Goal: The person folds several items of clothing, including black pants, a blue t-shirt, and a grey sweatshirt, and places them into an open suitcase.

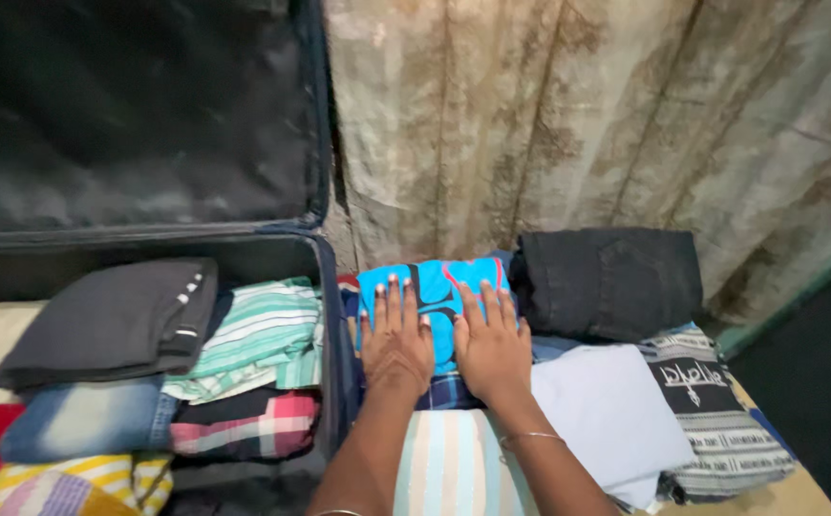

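My left hand [395, 336] and my right hand [492, 341] lie flat, side by side, fingers apart, pressing on a folded bright blue garment [439, 287] with black and red markings. That garment tops a pile with a dark plaid piece [447, 392] under it. Each wrist carries a thin bangle. Nothing is gripped in either hand.
An open dark suitcase [331, 315] stands left, lid [138, 115] raised, packed with folded clothes: a dark grey piece [110, 320], green striped shirt [263, 334], jeans [81, 420], pink plaid [244, 420]. Right lie a folded black garment [611, 282], a pale blue one [611, 416], a patterned one [712, 411]. A curtain [578, 115] hangs behind.
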